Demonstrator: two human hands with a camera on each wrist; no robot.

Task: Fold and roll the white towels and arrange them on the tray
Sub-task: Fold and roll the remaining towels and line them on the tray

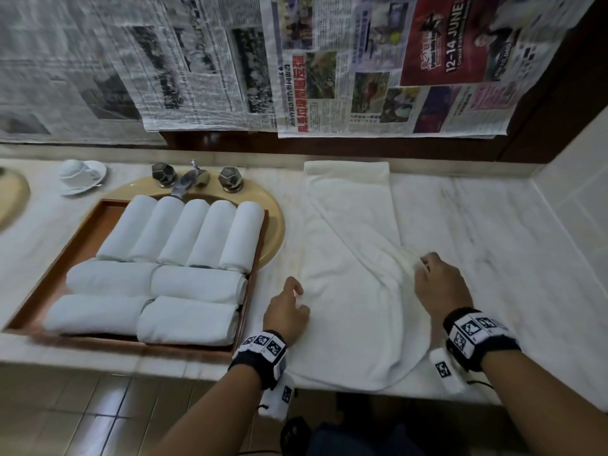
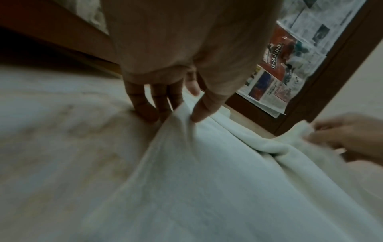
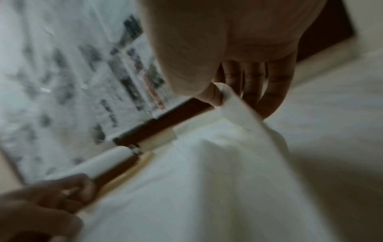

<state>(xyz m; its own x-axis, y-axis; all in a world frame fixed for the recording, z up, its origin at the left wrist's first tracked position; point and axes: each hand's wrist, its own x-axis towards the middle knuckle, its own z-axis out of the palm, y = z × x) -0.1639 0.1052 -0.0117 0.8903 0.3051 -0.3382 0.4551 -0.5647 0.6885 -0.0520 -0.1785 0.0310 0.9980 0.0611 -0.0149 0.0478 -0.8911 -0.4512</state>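
Towel work first: your left hand [image 1: 287, 311] pinches the left edge of the long white terry towel [image 1: 348, 258] between thumb and forefinger, the other fingers [image 2: 143, 104] straight down, tips on the pale marble counter [image 1: 493, 225]. Your right hand [image 1: 441, 284] pinches the towel's right edge between thumb and curled fingers, lifting a small ridge of cloth. The towel lies lengthwise on the counter between your hands, its far end folded over near the wall and its near end hanging a little over the counter's front edge. To your left, the brown wooden rectangular tray [image 1: 82, 238] sits over the tan oval sink [image 1: 273, 222] and holds nine rolled white towels [image 1: 184, 232]: five side by side at the back, four in two pairs in front. Sheets of newspaper [image 1: 197, 60] cover the wall behind, and a white cup on its saucer [image 1: 80, 176] stands at the far left.
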